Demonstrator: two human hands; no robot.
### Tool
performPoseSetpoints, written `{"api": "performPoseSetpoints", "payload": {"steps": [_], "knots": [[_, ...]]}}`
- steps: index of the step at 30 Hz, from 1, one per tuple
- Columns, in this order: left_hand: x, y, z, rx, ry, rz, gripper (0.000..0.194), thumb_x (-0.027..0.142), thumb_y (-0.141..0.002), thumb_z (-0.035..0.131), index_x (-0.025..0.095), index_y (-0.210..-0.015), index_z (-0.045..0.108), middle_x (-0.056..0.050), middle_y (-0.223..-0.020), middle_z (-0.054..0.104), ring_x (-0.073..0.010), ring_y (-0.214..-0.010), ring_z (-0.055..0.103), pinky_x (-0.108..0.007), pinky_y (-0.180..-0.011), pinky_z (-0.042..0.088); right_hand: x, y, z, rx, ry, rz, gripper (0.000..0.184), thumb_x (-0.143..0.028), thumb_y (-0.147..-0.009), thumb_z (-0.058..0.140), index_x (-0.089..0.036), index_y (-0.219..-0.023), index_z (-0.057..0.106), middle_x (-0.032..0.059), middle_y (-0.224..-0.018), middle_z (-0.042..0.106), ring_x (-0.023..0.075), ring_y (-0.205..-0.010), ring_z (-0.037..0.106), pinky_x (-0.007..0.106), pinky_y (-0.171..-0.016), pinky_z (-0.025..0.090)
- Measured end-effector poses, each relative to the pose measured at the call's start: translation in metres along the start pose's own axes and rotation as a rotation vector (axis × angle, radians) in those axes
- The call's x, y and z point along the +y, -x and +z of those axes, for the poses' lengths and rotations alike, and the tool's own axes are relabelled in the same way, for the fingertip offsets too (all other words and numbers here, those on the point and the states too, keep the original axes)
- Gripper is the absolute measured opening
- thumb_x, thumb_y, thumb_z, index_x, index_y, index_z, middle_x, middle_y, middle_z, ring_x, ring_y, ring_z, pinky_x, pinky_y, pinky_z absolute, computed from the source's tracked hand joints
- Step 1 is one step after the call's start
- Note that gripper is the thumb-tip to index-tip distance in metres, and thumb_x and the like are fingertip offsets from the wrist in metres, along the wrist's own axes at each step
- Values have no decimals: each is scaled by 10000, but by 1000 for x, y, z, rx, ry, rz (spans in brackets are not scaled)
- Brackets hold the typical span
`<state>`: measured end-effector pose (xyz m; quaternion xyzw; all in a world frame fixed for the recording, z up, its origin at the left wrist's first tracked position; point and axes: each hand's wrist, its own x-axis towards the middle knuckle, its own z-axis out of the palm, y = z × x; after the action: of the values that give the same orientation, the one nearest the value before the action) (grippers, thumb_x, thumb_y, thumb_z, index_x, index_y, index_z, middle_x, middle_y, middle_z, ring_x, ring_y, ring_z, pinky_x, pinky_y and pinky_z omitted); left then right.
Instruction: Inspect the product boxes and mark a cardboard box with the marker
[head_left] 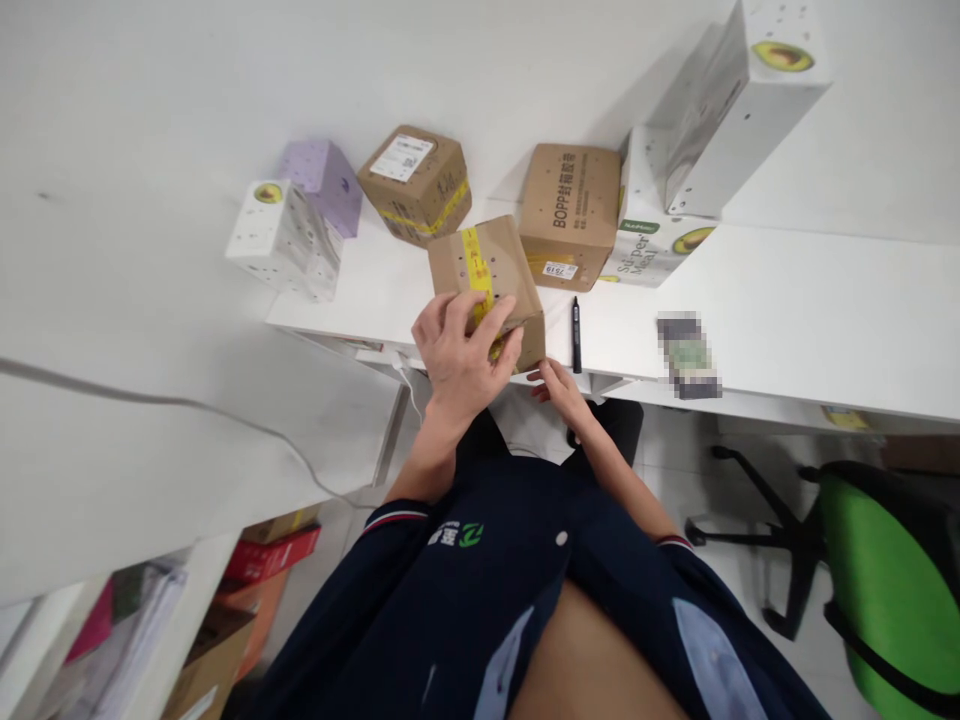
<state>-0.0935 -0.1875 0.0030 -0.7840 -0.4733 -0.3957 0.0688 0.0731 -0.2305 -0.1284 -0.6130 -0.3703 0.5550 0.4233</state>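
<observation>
A brown cardboard box [521, 265] with yellow printed tape sits at the front edge of the white desk, turned at an angle. My left hand [466, 345] grips it, fingers curved over its top and near side. At the box's lower right corner is my right hand [559, 388], fingers apart and one fingertip at or just by the corner; whether it bears any weight I cannot tell. A black marker pen [576, 335] lies just right of the box. Another brown box [574, 200] with printed lettering stands right behind it.
On the white desk [795, 320] stand a labelled taped carton [416, 185], a purple box [324, 185], and white avocado-print boxes [281, 240] at left and right. A blurred-out flat object [688, 355] lies to the right. Below are a green chair [881, 580] and a hanging cable [187, 402].
</observation>
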Motion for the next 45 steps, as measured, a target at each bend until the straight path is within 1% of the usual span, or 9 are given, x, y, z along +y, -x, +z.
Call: {"api": "performPoseSetpoints", "payload": {"steps": [7,12,21,24,28,32,36,41,45], "knots": [[12,-8,14,-102,36,-13,349,435,-874,618,276,-1179,677,-108,-1241,604,-334,-1234,476,-492,-1050,341,-5,15,-31,209,128,-129,490,-616,-844,528,-176,-1048,599,18,-792,637,111,-576,536,250,-546,443],[3,-4,23,-30,92,-14,406,471,-847,647,221,-1167,622,-123,-1215,582,-316,-1202,513,-501,-1061,367,-18,-2,-55,449,563,-273,437,-443,-895,521,-152,-1216,569,72,-912,631,166,-696,573,336,-714,495],[-25,4,28,198,231,-49,478,504,-800,701,193,-1110,513,-111,-1128,545,-266,-1130,553,-480,-1012,462,-41,-38,-44,344,1100,-52,592,-215,-908,426,-201,-1500,423,199,-1176,563,245,-791,638,390,-733,499],[-30,5,35,212,240,-56,512,532,-796,696,191,-1137,523,-117,-1139,538,-279,-1144,544,-493,-1017,453,-37,-39,-56,328,906,-123,547,-186,-856,441,-163,-1390,557,159,-1039,612,224,-759,610,385,-757,500],[-36,7,47,223,271,-47,459,544,-789,691,204,-1061,548,-111,-1128,519,-297,-1158,526,-518,-1017,434,-39,-29,-76,274,138,-181,316,-301,-797,478,-188,-1022,667,24,-750,601,147,-594,533,282,-573,467],[-40,8,55,257,269,-17,424,541,-785,682,217,-1031,565,-103,-1111,505,-295,-1140,519,-519,-1004,432,-68,-2,-87,127,-435,-371,263,-365,-742,613,-260,-984,602,-15,-772,642,116,-590,571,243,-534,466],[-43,7,59,234,252,-25,421,573,-781,668,220,-995,589,-104,-1088,505,-299,-1126,511,-517,-999,425,-118,21,-79,111,-435,-670,377,-371,-688,797,-326,-977,559,-82,-685,582,101,-570,562,233,-544,489],[-42,8,61,186,267,-79,440,608,-777,659,218,-968,596,-111,-1086,490,-308,-1141,485,-522,-998,413,-170,28,-39,141,-359,-894,191,-454,-867,665,-319,-838,532,-122,-434,304,97,-327,296,221,-374,319],[-40,9,64,228,235,-91,438,611,-785,636,213,-966,606,-102,-1069,441,-298,-1135,467,-500,-987,425,-191,19,-4,-5,-213,-905,229,-507,-895,603,-312,-1007,646,-58,-576,595,124,-461,544,267,-445,444]]}}
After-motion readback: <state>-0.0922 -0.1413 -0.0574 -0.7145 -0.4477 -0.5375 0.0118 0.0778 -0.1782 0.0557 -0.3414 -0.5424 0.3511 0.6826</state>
